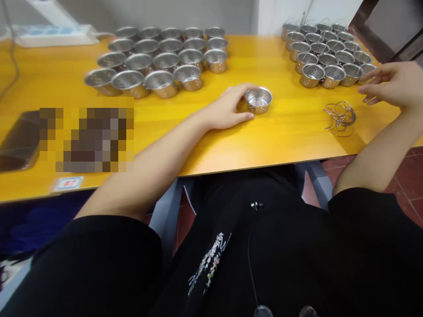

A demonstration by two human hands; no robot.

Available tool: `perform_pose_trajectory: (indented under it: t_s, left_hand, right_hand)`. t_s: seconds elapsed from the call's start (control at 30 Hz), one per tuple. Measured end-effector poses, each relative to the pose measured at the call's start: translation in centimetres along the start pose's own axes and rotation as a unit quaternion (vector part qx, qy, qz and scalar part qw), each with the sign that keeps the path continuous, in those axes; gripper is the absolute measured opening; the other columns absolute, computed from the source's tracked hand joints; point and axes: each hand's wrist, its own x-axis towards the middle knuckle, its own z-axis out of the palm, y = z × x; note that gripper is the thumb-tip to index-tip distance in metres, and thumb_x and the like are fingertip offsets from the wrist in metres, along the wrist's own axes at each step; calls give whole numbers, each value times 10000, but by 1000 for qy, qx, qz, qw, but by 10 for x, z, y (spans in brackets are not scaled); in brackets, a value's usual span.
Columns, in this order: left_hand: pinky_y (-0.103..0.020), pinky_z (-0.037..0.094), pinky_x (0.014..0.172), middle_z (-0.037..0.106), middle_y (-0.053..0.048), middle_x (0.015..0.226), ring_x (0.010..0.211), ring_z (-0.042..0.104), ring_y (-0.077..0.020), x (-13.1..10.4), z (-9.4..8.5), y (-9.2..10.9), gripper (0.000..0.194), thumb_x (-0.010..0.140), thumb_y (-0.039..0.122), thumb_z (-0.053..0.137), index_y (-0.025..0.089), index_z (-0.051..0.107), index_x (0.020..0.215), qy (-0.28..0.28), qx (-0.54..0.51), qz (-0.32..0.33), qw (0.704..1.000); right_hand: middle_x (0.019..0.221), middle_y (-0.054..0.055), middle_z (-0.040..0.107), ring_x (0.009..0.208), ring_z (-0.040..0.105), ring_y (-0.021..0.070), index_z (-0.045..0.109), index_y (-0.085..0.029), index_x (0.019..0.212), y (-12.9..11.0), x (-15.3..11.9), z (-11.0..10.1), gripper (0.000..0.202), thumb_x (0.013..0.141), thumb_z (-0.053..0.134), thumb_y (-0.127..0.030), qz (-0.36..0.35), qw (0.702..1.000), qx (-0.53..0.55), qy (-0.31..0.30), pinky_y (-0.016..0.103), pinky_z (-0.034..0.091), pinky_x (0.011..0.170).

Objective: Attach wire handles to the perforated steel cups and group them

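We've got one small metal cup (259,105) upright on the yellow surface (251,143), btwn the two groups & nearer us. It's round, shiny silver, open at the top w/ a thin rim; the wall's dotted w/ little holes, tapering a bit toward the base. More holes show in the bottom, w/ bright glare inside.

Our left grip (228,108) is curved round its L side, holding it, thumb low on the near side & fingers at the far rim. Our right grip (395,83) is up by the R-hand cups (312,81), fingers loosely bent & parted; can't tell if it's holding anything. Those R cups are in tight rows, thin wire arches over some. Loose wire loops (342,116) lie tangled just in front. The L-hand cups (165,88), similar metal, also stand in rows, open side up.
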Motion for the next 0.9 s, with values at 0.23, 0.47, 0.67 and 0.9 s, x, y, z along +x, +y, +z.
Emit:
perform_pose_trajectory:
  t_s: [0.23,0.47,0.67,0.9]
  left_hand:
    - [-807,494,1513,746,-197,1823,1670,686,-555,2,-1,0,1007,844,717,1034,313,730,1715,5,-6,-3,1000]
    - [-775,511,1495,755,-174,1815,1646,699,-528,1,1,1,990,838,604,1027,318,726,1737,7,-6,-6,1000]
    - [-731,525,1485,721,-221,1833,1640,705,-520,0,-1,6,1014,874,574,1025,262,688,1778,-5,4,-8,1000]
    - [-722,597,1395,859,-164,1421,1436,821,-503,-1,-3,4,1202,807,700,1127,295,616,1817,-14,-13,-28,999]
  right_hand:
    - [822,21,762,763,713,252,802,-281,1049,-20,-5,9,379,1097,913,78,32,999,4,-42,717,671,1238]
    - [872,57,831,815,798,268,827,-261,1112,-18,-1,12,329,1078,958,39,58,995,-38,-67,538,687,1093]
    - [935,68,855,793,822,298,853,-292,1157,-15,-4,9,343,1030,1048,-40,8,997,-67,-48,579,714,1087]
    - [902,51,824,685,718,219,844,-223,1248,10,2,24,320,1047,1051,-86,27,998,-23,-49,485,603,818]
